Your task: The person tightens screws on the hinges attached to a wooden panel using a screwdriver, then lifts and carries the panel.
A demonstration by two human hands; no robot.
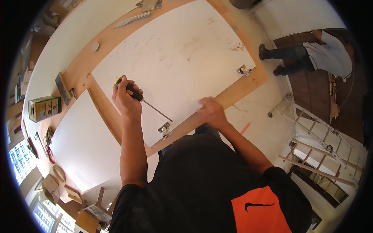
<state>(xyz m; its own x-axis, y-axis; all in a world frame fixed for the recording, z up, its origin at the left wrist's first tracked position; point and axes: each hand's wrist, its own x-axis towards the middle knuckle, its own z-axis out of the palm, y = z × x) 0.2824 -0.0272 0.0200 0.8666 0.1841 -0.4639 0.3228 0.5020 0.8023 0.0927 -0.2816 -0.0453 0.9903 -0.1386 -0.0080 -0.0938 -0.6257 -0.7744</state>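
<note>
A white panel (171, 54) with brown smudges lies on a wooden bench (248, 83). My left hand (128, 97) is closed round the black and yellow handle of a screwdriver (155, 110). Its tip points at a metal hinge (164, 129) near the panel's lower corner, just above it; whether they touch is unclear. My right hand (213, 113) is at the panel's near edge, blurred, with its fingers partly hidden. A second metal hinge (244, 70) sits at the panel's right corner.
Another white panel (83, 139) lies at left, near a tin can (44, 109) and a dark flat tool (63, 89). A saw-like blade (132, 20) rests beyond the panel. At right stand a ladder (311, 120) and another person (328, 54), bent over by brown boards.
</note>
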